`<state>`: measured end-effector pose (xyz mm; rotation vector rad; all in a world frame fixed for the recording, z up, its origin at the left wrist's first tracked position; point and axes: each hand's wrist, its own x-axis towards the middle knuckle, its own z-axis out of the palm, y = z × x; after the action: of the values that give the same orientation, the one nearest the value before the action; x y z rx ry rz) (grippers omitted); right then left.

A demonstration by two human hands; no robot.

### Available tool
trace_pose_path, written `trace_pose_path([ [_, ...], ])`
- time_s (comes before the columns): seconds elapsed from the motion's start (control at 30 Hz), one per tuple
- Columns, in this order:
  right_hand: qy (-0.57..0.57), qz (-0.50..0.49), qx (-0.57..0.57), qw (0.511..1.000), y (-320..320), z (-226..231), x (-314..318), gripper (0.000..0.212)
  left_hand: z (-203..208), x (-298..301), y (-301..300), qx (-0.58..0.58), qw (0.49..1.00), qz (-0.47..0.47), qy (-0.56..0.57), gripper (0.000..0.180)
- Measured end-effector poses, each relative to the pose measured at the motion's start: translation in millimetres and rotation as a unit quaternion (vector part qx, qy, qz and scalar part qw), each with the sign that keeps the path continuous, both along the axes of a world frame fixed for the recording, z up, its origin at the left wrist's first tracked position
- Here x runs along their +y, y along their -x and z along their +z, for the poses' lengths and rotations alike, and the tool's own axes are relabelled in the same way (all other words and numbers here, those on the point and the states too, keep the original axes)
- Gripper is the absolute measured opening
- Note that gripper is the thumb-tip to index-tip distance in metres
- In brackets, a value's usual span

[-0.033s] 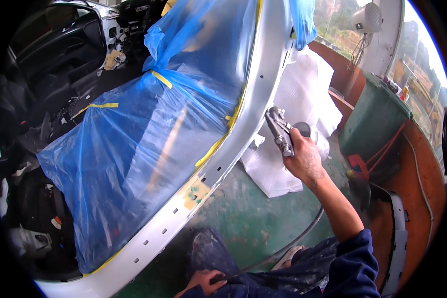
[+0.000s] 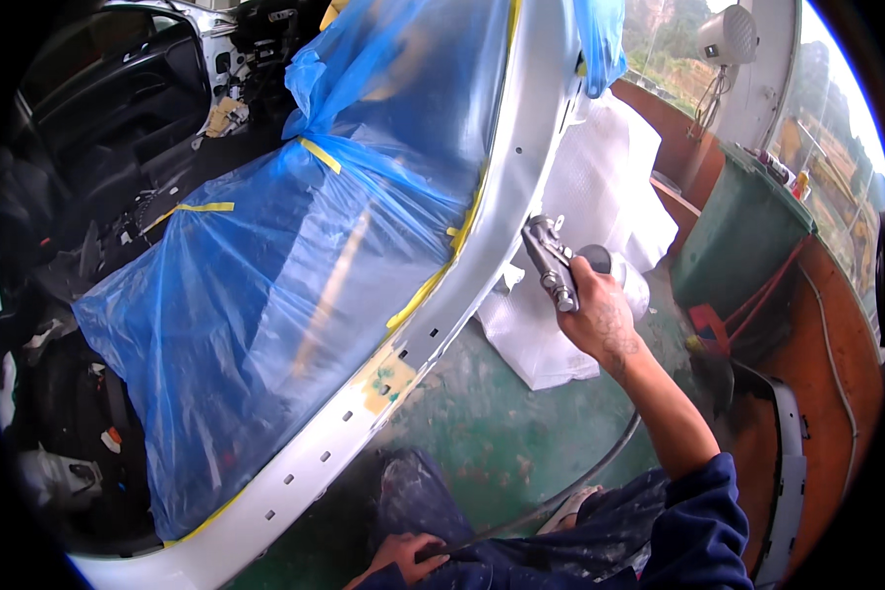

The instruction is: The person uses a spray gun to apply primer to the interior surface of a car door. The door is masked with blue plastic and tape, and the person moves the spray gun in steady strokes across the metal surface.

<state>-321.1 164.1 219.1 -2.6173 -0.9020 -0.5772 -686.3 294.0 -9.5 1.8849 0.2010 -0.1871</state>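
Note:
My right hand (image 2: pixel 600 320) is closed around the handle of a metal spray gun (image 2: pixel 549 262) with a rounded cup. Its head points at the curved car body frame (image 2: pixel 501 226), close to the edge of the pillar. Grey coating covers the upper part of that frame; lower down is a beige patch (image 2: pixel 388 383) with green spots, and the sill (image 2: pixel 310 462) is white with several slots. Low in the view, my left hand (image 2: pixel 403 557) is closed on a dark air hose (image 2: pixel 570 500), which curves up toward my right arm.
Blue plastic film (image 2: pixel 256 305), edged with yellow tape (image 2: pixel 423 295), covers the door opening. A white sheet (image 2: pixel 600 187) hangs behind the pillar. On the right stand a green bin (image 2: pixel 737 236) and a loose curved panel (image 2: pixel 787 442). My knees are over the green floor (image 2: pixel 492 413).
The spray gun and my right hand have shifted very slightly to the left. My left hand and the hose look the same.

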Motion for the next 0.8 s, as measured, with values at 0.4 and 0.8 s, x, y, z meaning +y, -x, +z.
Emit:
trace_pose_path([
  [0.4, -0.053, 0.111, 0.313, 0.942, 8.5, -7.2, -1.6, 0.028, -45.9, 25.8, 11.5, 0.012, 1.000, -0.002, -0.015, 0.033],
  [0.8, -0.186, -0.034, 0.257, 0.948, -22.3, -7.2, -8.3, 0.037, -88.8, 38.9, 17.9, -0.075, 0.992, 0.056, -0.089, 0.032],
])
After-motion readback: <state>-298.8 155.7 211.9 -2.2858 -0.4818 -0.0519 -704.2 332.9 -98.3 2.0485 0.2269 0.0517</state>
